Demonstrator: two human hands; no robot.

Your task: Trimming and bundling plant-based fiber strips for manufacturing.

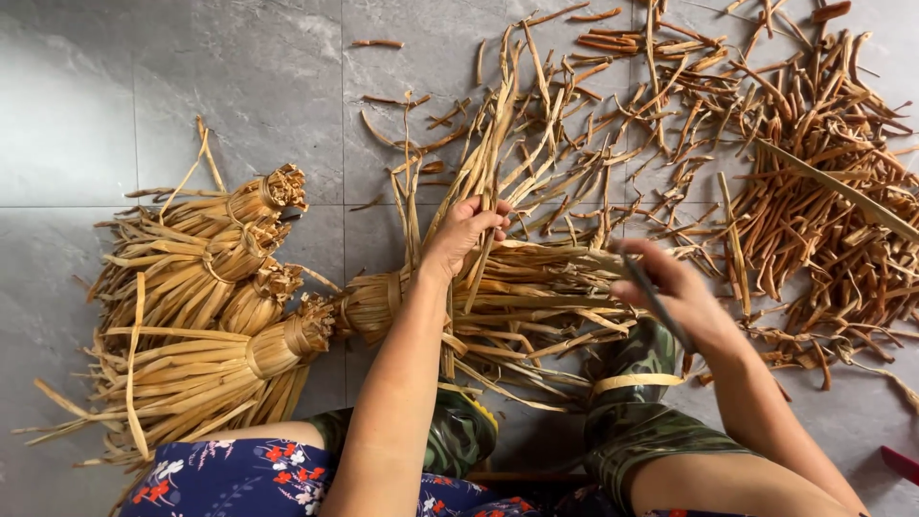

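My left hand [466, 233] is closed around a few long dried leaf strips [498, 144] that rise from a loose heap of strips [536, 297] lying across my boots. My right hand [675, 287] grips a thin dark blade or stick [651, 297] just right of that heap. At the heap's left end one bundle [375, 302] is bound with a strip.
Several tied bundles of dried leaves [206, 287] lie stacked at the left on the grey tiled floor [191, 86]. A wide scatter of reddish-brown trimmings [823, 182] covers the floor at upper right. A red object [902, 464] shows at the lower right edge.
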